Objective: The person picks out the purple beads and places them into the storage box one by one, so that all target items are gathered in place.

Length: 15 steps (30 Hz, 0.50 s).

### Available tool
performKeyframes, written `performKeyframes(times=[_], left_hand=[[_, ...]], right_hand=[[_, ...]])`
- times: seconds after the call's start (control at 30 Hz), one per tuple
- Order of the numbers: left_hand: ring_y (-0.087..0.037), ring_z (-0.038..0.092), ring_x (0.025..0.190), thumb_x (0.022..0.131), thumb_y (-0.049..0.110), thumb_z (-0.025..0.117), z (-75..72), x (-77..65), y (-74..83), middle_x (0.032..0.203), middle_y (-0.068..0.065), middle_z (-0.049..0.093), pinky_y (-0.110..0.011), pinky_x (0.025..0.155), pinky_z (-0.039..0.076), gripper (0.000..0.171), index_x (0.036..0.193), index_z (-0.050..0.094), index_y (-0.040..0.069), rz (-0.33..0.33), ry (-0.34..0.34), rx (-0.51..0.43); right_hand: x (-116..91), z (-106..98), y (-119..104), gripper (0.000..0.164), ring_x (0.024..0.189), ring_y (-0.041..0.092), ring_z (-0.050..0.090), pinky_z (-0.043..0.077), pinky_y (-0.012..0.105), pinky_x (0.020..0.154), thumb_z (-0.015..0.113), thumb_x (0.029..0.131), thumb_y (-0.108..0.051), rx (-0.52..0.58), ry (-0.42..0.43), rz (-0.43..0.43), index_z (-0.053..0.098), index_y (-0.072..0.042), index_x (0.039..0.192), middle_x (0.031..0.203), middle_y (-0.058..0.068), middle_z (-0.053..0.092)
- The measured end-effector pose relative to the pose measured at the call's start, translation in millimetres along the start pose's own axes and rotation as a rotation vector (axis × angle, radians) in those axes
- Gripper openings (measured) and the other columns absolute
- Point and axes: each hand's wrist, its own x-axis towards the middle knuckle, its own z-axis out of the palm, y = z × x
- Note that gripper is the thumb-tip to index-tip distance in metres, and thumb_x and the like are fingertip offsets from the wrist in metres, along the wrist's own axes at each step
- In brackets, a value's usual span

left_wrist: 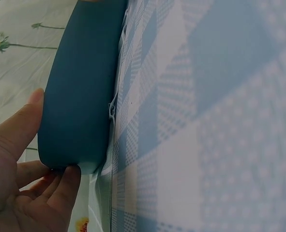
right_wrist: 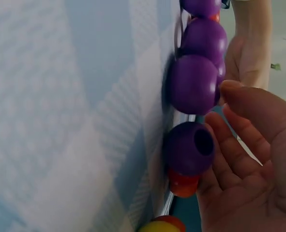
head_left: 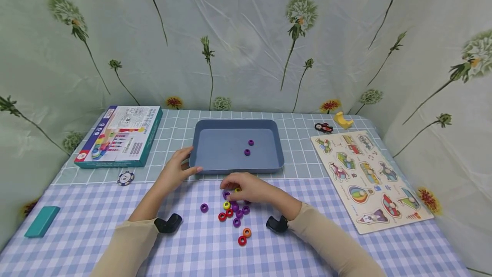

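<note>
Loose beads (head_left: 235, 207) cluster on the tray's (head_left: 236, 170) near side, under and just nearer than the right hand (head_left: 246, 187), the closer one: fingers loosely bent, can't tell if pinching any. Left hand (head_left: 177, 171) grips tray's near-left corner. Two purple beads (head_left: 247, 152) inside.

Toy box (head_left: 119, 136) back left, poker chip (head_left: 125, 178) in front, teal block (head_left: 41, 222) far left, picture puzzle board (head_left: 370, 183) right, yellow crescent (head_left: 342, 120) and figurine (head_left: 323, 128) behind.
</note>
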Motion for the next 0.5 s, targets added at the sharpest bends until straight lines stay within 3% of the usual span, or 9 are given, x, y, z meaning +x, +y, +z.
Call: performKeyframes(times=[0.27, 0.5], left_hand=[[-0.032, 0.029, 0.114, 0.069, 0.036, 0.063, 0.2, 0.3, -0.3, 0.126, -0.018, 0.025, -0.038, 0.086, 0.038, 0.08, 0.129, 0.023, 0.0, 0.007, 0.006, 0.004], [-0.031, 0.029, 0.114, 0.069, 0.038, 0.062, 0.5, -0.4, -0.3, 0.127, -0.018, 0.024, -0.038, 0.086, 0.037, 0.081, 0.129, 0.024, 0.001, 0.003, 0.008, 0.008]], right_hand=[[4.0, 2.5, -2.9, 0.017, 0.073, 0.004, 0.045, 0.04, 0.011, 0.063, 0.061, 0.075, -0.015, -0.172, -0.042, -0.049, 0.059, -0.016, 0.092, 0.085, -0.009, 0.051], [3.9, 2.8, 0.4, 0.016, 0.072, 0.001, 0.046, 0.041, 0.011, 0.063, 0.06, 0.076, -0.015, -0.128, 0.0, -0.034, 0.059, -0.016, 0.092, 0.083, -0.01, 0.051]])
